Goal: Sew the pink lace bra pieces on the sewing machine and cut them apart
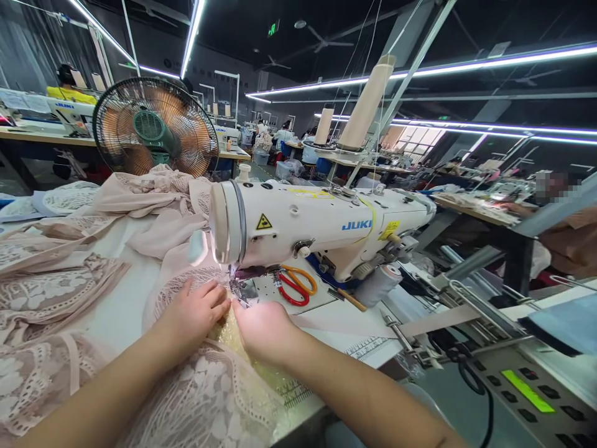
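Observation:
My left hand (pixel 196 317) lies on pale pink lace fabric (pixel 200 386), fingers stretched out just left of the needle area. Close beside it, my right hand (pixel 265 330) is closed, thumb and fingers pinching the fabric's edge in front of the presser foot (pixel 240 287). Part of the fabric between my hands looks yellowish and shiny. Above both hands stands the head of a white sewing machine (pixel 289 218), its lamp lighting the needle. Some fabric is hidden under my hands and forearms.
Scissors with red and orange handles (pixel 298 286) lie on the machine bed, near a grey thread spool (pixel 380 285). More lace pieces (pixel 56 280) cover the table's left side. A large fan (pixel 156 127) stands behind. At right are a metal tape guide (pixel 466 311) and a control panel (pixel 527 389).

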### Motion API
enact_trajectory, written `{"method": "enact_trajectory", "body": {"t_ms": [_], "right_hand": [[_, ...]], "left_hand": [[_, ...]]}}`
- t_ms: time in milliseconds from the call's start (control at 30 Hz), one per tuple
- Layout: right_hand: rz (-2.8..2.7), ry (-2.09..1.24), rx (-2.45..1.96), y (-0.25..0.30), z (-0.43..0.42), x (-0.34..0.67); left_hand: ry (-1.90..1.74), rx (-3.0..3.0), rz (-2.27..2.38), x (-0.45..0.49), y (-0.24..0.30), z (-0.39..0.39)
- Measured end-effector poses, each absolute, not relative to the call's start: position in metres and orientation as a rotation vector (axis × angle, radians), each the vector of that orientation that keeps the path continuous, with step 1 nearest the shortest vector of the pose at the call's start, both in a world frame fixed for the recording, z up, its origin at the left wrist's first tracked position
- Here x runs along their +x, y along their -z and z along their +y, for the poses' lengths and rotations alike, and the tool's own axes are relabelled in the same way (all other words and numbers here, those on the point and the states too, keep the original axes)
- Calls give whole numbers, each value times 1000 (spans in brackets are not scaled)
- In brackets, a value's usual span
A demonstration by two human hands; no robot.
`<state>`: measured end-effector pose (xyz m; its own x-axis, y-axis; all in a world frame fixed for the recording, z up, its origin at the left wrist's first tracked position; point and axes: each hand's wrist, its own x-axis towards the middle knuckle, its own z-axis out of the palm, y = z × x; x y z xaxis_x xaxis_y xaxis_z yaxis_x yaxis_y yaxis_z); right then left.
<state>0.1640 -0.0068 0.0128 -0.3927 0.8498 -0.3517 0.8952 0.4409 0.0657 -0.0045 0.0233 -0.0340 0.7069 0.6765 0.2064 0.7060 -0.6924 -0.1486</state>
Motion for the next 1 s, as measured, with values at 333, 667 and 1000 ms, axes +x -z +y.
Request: {"method": "enact_trajectory", "body": {"t_ms": [333, 667, 1000], "right_hand": [[2344, 196, 1535, -1, -7, 164], [2617, 285, 1635, -2, -30, 189], [2887, 39, 1753, 32, -34, 186]], "left_hand": [[26, -2550, -1356, -5, 27, 33], [195, -2331, -1720, -20, 26, 40], [655, -3326, -1056, 7, 7, 10]]}}
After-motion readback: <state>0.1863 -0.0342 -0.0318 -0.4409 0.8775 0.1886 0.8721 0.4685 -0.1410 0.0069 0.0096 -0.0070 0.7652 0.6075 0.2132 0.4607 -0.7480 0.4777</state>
